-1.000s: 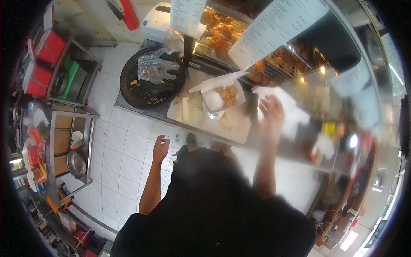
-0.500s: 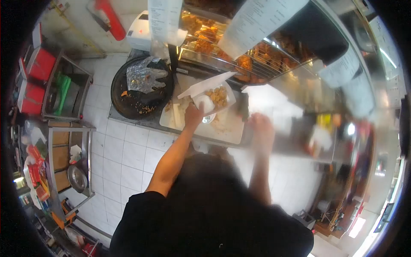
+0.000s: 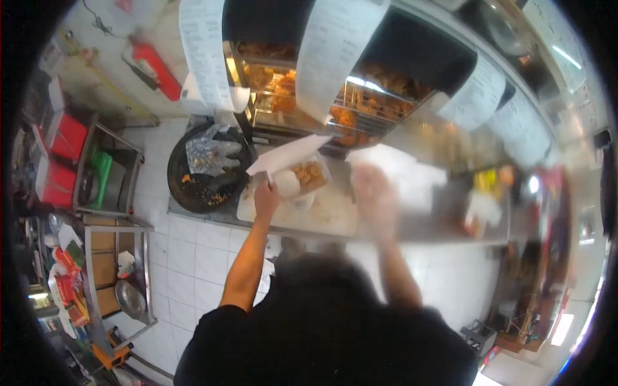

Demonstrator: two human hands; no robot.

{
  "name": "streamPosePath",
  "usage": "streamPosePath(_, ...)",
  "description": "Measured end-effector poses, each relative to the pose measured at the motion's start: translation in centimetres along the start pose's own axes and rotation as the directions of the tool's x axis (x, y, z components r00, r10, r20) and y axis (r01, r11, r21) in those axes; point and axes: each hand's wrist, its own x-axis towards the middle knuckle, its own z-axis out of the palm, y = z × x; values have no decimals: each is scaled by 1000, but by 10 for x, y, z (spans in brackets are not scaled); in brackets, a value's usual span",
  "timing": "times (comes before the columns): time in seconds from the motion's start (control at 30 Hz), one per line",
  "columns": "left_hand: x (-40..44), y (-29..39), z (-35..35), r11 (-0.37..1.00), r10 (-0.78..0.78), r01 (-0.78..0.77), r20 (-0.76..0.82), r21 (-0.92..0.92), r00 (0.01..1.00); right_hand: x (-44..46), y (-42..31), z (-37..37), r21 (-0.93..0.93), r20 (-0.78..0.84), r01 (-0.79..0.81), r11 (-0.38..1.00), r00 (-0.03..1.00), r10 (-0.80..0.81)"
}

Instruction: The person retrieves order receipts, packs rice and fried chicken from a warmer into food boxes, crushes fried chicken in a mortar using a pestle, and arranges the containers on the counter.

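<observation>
A white takeaway box point(image 3: 327, 172) with its lid raised stands over the pale cutting board point(image 3: 335, 215). Small browned fried pieces point(image 3: 309, 172) fill its right side, and a white round tub point(image 3: 286, 183) sits at its left. My left hand point(image 3: 266, 198) has its fingers closed on the box's near left corner. Smeared by motion, my right hand point(image 3: 373, 190) is at the left edge of some white paper point(image 3: 402, 174); its fingers cannot be made out. Part of a white scale point(image 3: 301, 202) shows below the box.
Left of the board is a round black pan point(image 3: 209, 193) with crumbs and a clear plastic glove point(image 3: 215, 154) in it. Behind the counter stands a lit glass food cabinet point(image 3: 277, 90), with printed sheets point(image 3: 331, 58) hanging before it. A metal rack point(image 3: 119, 231) stands at left.
My left hand has gone from the tub to the box's corner, and the box has shifted slightly left. My right hand has moved left and away from me. The camera view has tilted.
</observation>
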Motion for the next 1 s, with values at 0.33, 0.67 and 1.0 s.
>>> streamPosePath(0.33,-81,-18,-70,897,-270,293,116,-330,956,189,-75,-36,-831,151,301,467,931,-331)
streamPosePath(0.67,-155,-52,-135,781,-518,572,253,-251,817,193,-59,-26,-559,-165,428,710,782,-601)
streamPosePath(1.0,-128,-53,-137,777,-489,535,217,-333,845,40,37,107,-31,-344,402,915,855,-388)
